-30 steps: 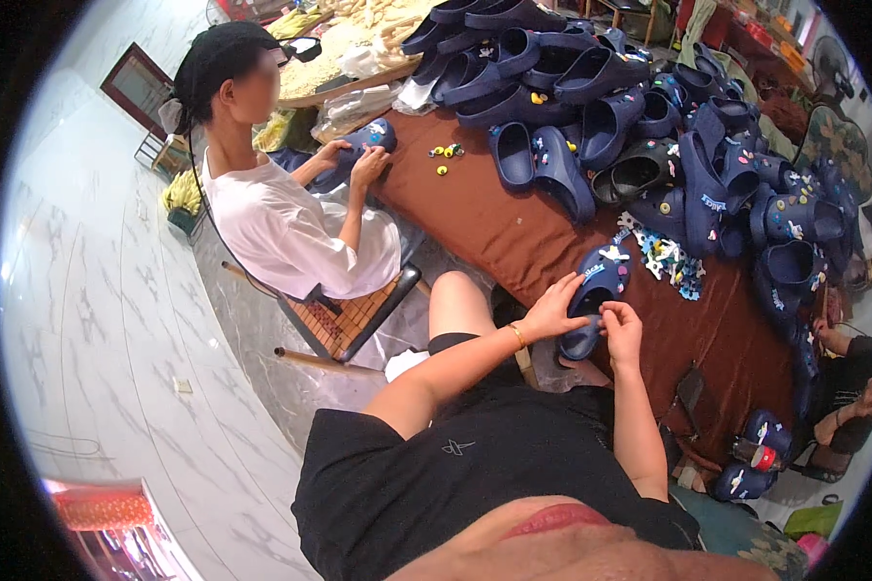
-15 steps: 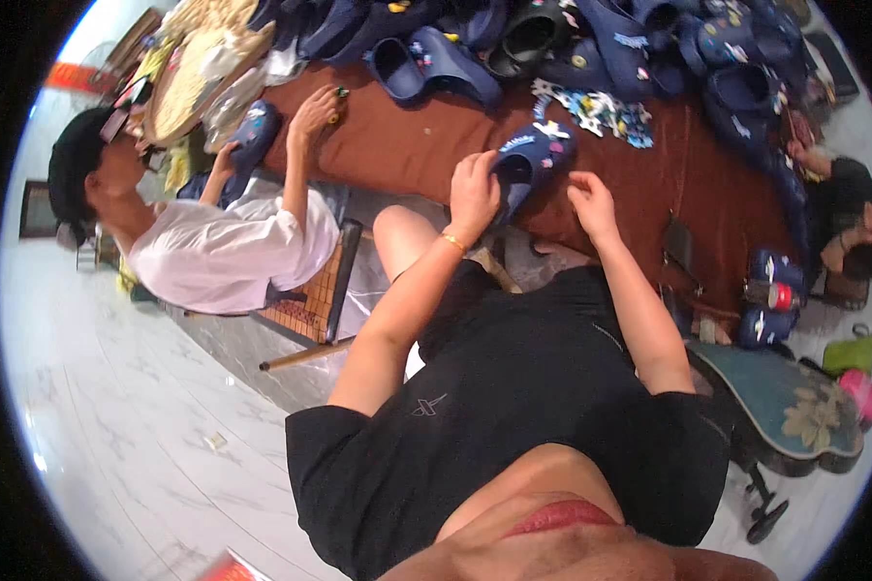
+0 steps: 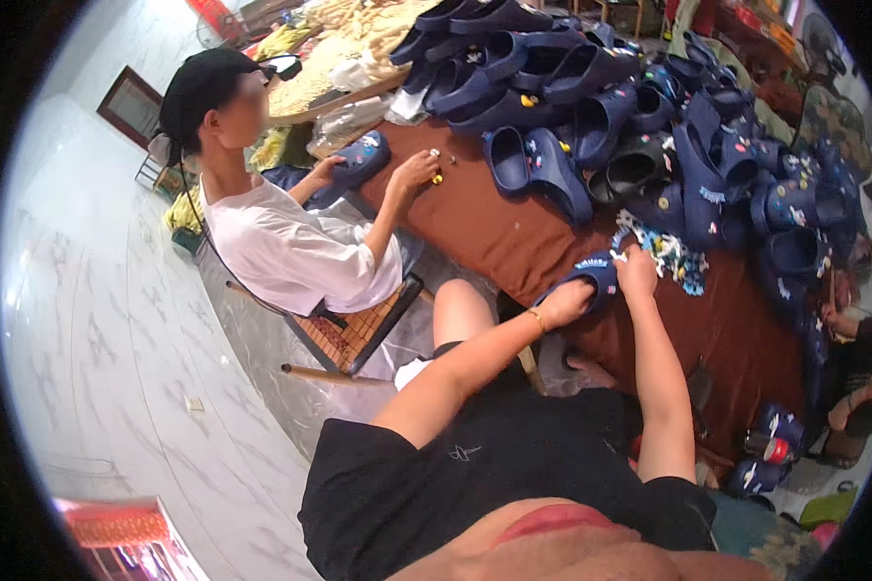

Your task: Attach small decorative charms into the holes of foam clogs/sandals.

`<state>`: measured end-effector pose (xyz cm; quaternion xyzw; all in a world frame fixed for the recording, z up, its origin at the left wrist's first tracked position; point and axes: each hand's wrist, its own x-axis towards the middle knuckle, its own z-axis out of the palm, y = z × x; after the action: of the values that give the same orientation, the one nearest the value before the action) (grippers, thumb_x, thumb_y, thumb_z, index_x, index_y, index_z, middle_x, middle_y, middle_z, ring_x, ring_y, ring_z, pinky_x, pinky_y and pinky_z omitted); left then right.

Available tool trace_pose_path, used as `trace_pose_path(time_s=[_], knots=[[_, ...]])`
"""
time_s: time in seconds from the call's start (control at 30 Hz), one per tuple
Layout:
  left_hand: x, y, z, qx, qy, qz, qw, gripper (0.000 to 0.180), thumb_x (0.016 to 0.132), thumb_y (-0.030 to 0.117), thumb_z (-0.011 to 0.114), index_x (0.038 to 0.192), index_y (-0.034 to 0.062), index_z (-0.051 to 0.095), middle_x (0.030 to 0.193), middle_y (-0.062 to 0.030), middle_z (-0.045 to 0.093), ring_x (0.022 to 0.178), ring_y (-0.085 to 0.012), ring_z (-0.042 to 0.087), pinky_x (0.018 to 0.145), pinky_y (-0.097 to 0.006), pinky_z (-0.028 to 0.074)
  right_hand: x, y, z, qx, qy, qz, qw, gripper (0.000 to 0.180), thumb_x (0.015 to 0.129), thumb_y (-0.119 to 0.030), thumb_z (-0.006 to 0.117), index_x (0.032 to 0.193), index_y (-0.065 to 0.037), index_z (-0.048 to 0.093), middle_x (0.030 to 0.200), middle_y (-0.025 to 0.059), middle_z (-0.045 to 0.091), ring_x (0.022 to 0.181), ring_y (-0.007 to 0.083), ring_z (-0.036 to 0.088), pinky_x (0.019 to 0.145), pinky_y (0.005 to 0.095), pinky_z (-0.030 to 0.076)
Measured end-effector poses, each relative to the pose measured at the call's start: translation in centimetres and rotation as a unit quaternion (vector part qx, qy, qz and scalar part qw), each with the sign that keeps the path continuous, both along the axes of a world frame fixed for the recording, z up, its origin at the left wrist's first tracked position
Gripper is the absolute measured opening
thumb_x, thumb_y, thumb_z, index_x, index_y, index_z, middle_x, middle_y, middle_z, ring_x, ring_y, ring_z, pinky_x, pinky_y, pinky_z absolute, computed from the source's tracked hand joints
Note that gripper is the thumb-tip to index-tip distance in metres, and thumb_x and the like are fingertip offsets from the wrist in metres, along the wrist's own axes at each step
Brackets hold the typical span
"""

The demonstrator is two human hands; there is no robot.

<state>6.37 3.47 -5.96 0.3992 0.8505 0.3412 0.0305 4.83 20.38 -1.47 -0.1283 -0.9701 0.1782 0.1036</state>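
Observation:
My left hand (image 3: pixel 564 304) grips a navy blue clog (image 3: pixel 601 279), its fingers reaching into the foot opening. Pale lettering and small charms decorate the clog's upper. At the toe end, my right hand (image 3: pixel 637 275) has its fingers closed against the shoe; whatever is between the fingertips is too small to make out. Just beyond lies a heap of white, blue and yellow shoe charms (image 3: pixel 683 259) on the brown cloth (image 3: pixel 475 228) covering the table.
A large pile of blue clogs (image 3: pixel 581 73) covers the table's far side. To the left, a seated person in white (image 3: pixel 286 247) holds another clog (image 3: pixel 363 160). A round tray (image 3: pixel 305 100) of pale pieces stands behind them. At far right, another person's arm (image 3: pixel 857 397) shows.
The view has tilted up and left, showing more of the clog pile. My right hand, apart from the clog before, now meets its toe. My left hand has shifted into the shoe's opening.

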Motion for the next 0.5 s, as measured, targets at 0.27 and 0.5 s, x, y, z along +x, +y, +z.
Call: trace_pose_path(time_s=[0.27,0.5], knots=[[-0.4,0.0,0.0,0.048,-0.021,-0.012,0.999,0.016,0.074,0.010,0.053,0.083,-0.0027,0.055,0.084,-0.0218,0.054,0.081,-0.0381,0.052,0.073,-0.044,0.042,-1.6,2.7,-1.1,-0.055,0.060,0.120,0.989,0.021,0.060,-0.006,0.069,0.080,-0.003,0.062,0.079,0.0149,0.057,0.073,0.0299,0.057,0.068,0.0386,0.046],[-0.7,0.2,0.8,0.040,-0.039,-0.011,0.998,0.015,0.073,0.010,0.054,0.080,-0.0031,0.055,0.085,-0.0224,0.055,0.083,-0.0382,0.053,0.074,-0.044,0.042,-1.6,3.1,-1.6,-0.091,0.061,0.100,0.989,0.021,0.061,-0.007,0.067,0.082,-0.006,0.062,0.078,0.0132,0.057,0.076,0.0270,0.056,0.070,0.0365,0.045]])
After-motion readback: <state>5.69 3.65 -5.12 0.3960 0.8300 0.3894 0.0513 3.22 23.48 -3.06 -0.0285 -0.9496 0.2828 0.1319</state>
